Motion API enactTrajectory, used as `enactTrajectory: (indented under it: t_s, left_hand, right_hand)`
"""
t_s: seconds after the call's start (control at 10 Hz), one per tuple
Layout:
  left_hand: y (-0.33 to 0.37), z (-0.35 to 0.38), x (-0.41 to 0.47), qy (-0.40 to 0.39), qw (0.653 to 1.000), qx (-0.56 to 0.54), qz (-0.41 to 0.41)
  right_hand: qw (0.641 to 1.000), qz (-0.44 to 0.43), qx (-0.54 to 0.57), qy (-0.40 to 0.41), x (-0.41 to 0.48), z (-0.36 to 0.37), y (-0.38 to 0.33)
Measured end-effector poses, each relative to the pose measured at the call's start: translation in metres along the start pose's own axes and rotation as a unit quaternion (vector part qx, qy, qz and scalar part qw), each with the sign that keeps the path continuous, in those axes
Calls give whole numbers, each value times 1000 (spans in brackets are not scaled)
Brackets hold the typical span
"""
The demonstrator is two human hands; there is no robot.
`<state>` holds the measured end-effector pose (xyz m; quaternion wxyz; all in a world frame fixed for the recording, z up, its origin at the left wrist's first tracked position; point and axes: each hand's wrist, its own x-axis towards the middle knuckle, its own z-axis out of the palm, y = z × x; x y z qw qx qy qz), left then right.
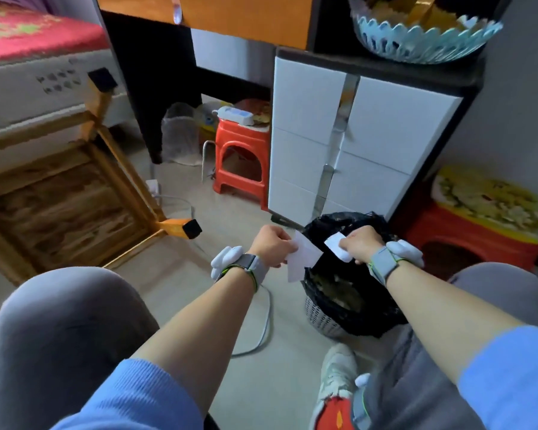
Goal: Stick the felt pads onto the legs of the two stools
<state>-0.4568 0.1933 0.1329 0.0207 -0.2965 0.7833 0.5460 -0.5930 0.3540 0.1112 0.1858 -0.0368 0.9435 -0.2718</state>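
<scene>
Left hand (272, 243) grip pinching white sheet (302, 256), right hand (359, 243) grip pinching smaller slip (337, 246), fingertips hidden

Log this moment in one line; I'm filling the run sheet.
left hand: holds white paper sheet | right hand: holds small white paper piece | both over black-lined bin | wooden stool: tipped, dark pads fitted

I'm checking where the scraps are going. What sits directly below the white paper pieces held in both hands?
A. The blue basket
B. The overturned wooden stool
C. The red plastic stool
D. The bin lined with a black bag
D: the left hand and right hand each pinch white paper pieces right over the bin lined with a black bag.
</scene>
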Motion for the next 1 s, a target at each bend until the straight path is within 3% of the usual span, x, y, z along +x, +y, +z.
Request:
enactTrajectory:
  t_s: [0.1,0.3,0.7,0.9,1.0]
  left_hand:
    - [6,19,12,-13,999,30,-3]
    - [6,52,34,-13,994,112,-9]
    - [11,71,34,-19,934,355,32]
    - [7,67,29,-14,928,369,52]
    - [1,61,27,-7,933,353,62]
  right_hand:
    - [995,27,-66,-68,9,12,14]
    - [970,-7,-165,-177,23,29,45]
    - [962,-7,-184,-200,9,38,63]
    - [966,-17,-147,-210,0,34,63]
    - [974,0,-77,-214,4,26,56]
